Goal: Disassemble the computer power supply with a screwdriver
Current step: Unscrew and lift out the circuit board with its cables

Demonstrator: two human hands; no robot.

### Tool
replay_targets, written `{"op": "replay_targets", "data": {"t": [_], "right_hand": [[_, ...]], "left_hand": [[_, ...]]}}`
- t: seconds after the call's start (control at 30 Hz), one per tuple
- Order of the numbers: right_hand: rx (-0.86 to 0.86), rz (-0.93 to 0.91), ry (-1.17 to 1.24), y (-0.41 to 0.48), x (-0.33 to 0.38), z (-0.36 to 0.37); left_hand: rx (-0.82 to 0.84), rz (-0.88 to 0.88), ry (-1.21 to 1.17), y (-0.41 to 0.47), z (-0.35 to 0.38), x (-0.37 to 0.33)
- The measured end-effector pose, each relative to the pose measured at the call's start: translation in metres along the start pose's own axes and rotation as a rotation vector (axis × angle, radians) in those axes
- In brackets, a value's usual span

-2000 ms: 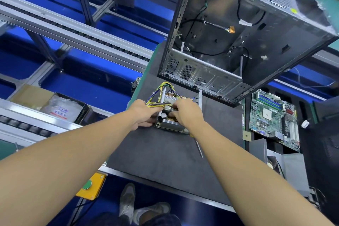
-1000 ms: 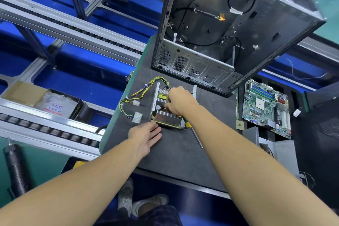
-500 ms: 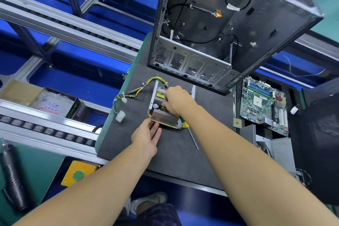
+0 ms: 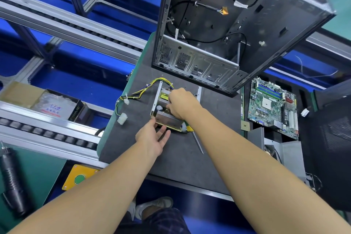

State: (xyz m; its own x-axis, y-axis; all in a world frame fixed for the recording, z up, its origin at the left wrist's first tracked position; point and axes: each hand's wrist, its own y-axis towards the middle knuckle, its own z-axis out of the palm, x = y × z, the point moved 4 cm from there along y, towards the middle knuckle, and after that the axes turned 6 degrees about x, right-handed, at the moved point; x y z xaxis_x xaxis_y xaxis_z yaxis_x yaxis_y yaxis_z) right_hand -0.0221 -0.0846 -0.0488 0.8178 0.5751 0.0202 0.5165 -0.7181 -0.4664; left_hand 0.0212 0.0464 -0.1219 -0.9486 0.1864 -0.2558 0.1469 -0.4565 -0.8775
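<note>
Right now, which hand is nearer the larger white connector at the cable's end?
Left. The left hand touches the near edge of the power supply, just right of the white connector; the right hand is farther right, on top of it.

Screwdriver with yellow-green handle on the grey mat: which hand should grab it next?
Right, likely. The yellow-green-handled screwdriver lies beside the wrist of the right hand; the left hand touches the open silver power supply, farther off.

Single head view; looks steeply down, near, over work mat [image 4: 182, 159].
</note>
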Motion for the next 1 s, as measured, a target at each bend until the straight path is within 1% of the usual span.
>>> {"op": "replay_targets", "data": {"t": [0.1,0.3,0.4,0.5,0.7,0.77,0.8,0.83,0.87,0.93,1.0], "right_hand": [[-0.009,-0.019,-0.027,-0.003,0.000,0.000],[-0.050,-0.025,-0.096,-0.008,0.003,0.002],[-0.066,-0.021,-0.121,-0.010,0.006,0.004],[-0.076,-0.030,-0.127,-0.013,0.007,0.004],[-0.086,-0.048,-0.124,-0.014,0.004,0.005],[-0.094,-0.048,-0.123,-0.013,0.002,0.006],[-0.095,-0.048,-0.120,-0.012,0.001,0.006],[-0.091,-0.047,-0.116,-0.011,0.000,0.006],[-0.084,-0.044,-0.111,-0.010,0.000,0.006],[-0.075,-0.034,-0.094,-0.009,-0.002,0.007],[-0.078,-0.030,-0.080,-0.008,-0.004,0.007]], "left_hand": [[-0.041,-0.002,0.056,-0.001,0.003,-0.002],[-0.084,0.081,0.160,-0.006,0.010,-0.002],[-0.136,0.118,0.166,-0.008,0.012,0.000],[-0.159,0.120,0.144,-0.008,0.013,0.001],[-0.109,0.127,0.216,-0.001,0.001,-0.002],[-0.074,0.148,0.312,0.004,-0.007,-0.004],[-0.058,0.178,0.408,0.004,-0.011,-0.007],[-0.060,0.254,0.566,0.005,-0.016,-0.011],[-0.067,0.395,0.800,0.003,-0.020,-0.019],[-0.036,0.795,1.280,-0.003,-0.024,-0.033],[0.094,1.148,1.577,-0.012,-0.024,-0.037]]}}
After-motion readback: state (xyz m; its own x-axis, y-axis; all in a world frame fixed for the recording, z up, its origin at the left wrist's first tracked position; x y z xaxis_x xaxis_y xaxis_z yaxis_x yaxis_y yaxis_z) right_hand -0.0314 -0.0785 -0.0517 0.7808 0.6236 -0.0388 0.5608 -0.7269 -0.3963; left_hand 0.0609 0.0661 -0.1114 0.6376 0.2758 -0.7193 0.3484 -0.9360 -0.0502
